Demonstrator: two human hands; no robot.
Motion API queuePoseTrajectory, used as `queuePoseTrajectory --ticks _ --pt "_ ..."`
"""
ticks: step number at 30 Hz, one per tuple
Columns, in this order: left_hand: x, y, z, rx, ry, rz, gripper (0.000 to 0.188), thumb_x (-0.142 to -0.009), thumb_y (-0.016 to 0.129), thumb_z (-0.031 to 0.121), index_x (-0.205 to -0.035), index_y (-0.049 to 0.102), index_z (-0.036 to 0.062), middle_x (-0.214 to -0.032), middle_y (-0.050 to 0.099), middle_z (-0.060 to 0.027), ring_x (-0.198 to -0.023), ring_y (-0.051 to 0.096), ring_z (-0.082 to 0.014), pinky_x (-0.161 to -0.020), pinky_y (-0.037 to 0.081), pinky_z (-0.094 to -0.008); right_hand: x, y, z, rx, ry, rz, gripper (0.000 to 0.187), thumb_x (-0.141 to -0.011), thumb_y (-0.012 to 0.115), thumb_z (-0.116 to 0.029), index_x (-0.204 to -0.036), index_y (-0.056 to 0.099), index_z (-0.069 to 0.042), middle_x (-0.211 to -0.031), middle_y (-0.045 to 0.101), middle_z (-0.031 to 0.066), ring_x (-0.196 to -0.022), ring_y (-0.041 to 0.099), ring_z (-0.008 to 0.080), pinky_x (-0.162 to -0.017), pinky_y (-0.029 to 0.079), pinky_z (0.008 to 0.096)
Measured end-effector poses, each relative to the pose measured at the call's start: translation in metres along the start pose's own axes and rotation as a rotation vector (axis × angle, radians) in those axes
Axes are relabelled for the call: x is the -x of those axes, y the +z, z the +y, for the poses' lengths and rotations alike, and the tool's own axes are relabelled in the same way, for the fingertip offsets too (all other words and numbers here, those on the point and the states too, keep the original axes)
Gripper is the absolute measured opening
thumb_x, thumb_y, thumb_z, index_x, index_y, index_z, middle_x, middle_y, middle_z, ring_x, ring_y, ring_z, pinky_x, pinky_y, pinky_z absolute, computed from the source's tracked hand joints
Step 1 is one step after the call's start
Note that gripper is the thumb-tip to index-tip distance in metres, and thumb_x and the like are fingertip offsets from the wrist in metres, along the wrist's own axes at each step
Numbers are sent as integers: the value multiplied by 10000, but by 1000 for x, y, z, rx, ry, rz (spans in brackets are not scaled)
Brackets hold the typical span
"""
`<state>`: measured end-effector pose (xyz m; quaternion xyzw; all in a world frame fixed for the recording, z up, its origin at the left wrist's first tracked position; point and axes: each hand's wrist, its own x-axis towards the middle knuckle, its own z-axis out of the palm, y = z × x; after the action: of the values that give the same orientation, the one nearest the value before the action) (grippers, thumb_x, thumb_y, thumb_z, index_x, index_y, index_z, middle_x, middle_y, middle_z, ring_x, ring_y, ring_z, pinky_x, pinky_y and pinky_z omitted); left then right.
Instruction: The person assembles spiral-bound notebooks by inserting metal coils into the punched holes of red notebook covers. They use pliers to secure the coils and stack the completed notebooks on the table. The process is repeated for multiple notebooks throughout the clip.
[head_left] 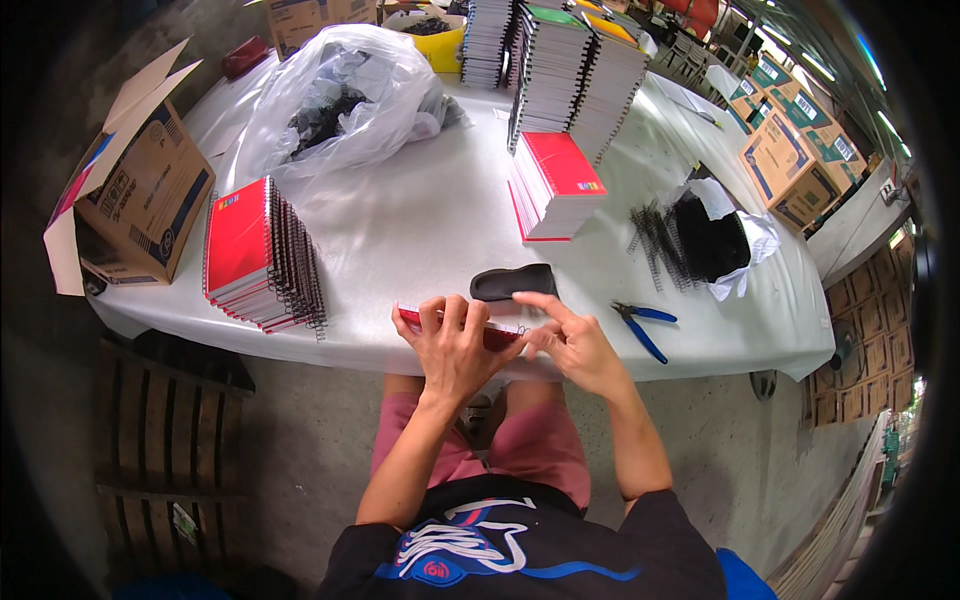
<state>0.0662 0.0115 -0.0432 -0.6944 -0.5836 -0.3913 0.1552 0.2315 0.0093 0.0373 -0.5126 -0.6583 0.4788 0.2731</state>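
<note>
At the table's near edge, my left hand [450, 340] is closed around a red-covered notebook [497, 338], held edge-on and partly hidden by my fingers. A small bit of dark spiral binding coil [523, 330] shows at the notebook's right end. My right hand [572, 345] is at that end, its index finger stretched out to the left and its thumb and other fingers bent in at the coil. Just beyond my hands lies a black, sole-shaped pad [512, 283]. Cutting pliers with blue handles [645, 328] rest to the right, jaws apart.
Coil-bound red notebooks [240, 240] are stacked at left; another red-covered stack [560, 180] stands ahead. Loose black coils [655, 240] lie at right by white wrapping. Farther back are a plastic bag [350, 100], tall notebook stacks [550, 80] and cardboard boxes [150, 190].
</note>
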Motion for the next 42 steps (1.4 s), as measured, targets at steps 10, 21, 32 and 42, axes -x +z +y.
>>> queuePoseTrajectory --ticks 10,21,32,42 --pt "-1 -12 -24 190 91 -114 437 -641 740 491 -904 591 175 -937 480 -19 -975 427 -262 -891 282 -466 -9 -6 25 172 -331 -58 263 -901 565 -95 -1155 593 -34 -796 605 62 -667 544 138 -640 464 262" --pt "-14 -1 -23 242 109 -136 517 -593 750 565 -884 610 161 -959 504 -18 -1010 418 -266 -833 309 -483 -94 -22 69 609 -552 172 283 -776 573 1 -1044 627 -72 -1015 641 109 -986 607 314 -836 509 465" --pt "-11 -13 -24 254 121 -219 448 -652 751 512 -783 579 119 -968 491 -39 -1014 405 -292 -815 286 -492 -64 -33 55 -343 -326 -172 288 -633 578 152 -839 719 8 -863 709 100 -810 651 146 -744 509 264" --pt "-15 -11 -34 411 -13 -165 557 -487 840 503 -738 557 95 -1153 419 -96 -978 388 -285 -799 396 -415 -53 -17 26 -86 -505 -211 291 -646 601 135 -865 724 -13 -838 705 111 -769 661 161 -726 517 279"
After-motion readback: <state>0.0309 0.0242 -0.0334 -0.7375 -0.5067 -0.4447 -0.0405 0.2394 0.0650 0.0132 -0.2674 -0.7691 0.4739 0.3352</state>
